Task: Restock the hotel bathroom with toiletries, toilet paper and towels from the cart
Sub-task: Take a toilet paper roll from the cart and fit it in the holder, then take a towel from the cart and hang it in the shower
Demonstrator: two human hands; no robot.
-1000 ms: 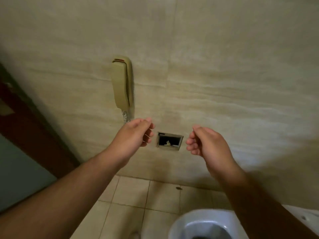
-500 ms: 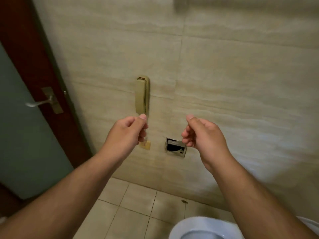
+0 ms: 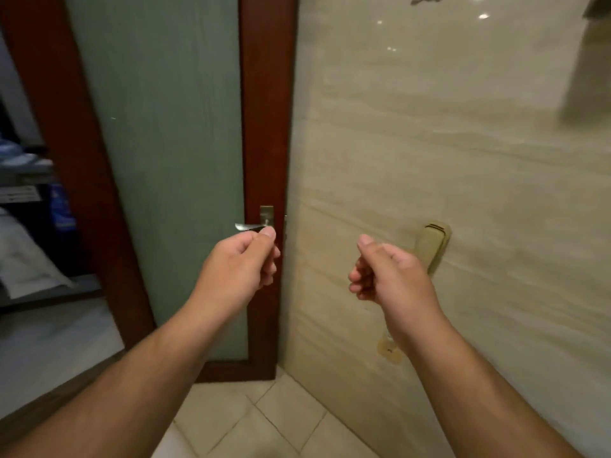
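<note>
My left hand (image 3: 243, 264) is held out in front of me with its fingers curled and the thumb laid on the forefinger, holding nothing. Its thumb tip lies just in front of the metal door lever (image 3: 249, 226). My right hand (image 3: 386, 272) is raised beside it in the same curled pose, also holding nothing. Through the doorway at the far left stands the cart (image 3: 36, 292), with folded white linen (image 3: 23, 256) on a shelf and blue items above it. No toiletries or toilet paper show.
The door (image 3: 165, 160) has a green frosted panel in a dark red wood frame. A beige wall phone (image 3: 434, 246) hangs on the marble wall (image 3: 429, 143), with its socket (image 3: 388, 350) below. A blurred hanging cloth (image 3: 588, 71) is at the upper right. Beige floor tiles (image 3: 258, 421) lie below.
The view has swung left from the toilet and wall recess to the door and the cart. Both hands keep the same curled pose in front of me.
</note>
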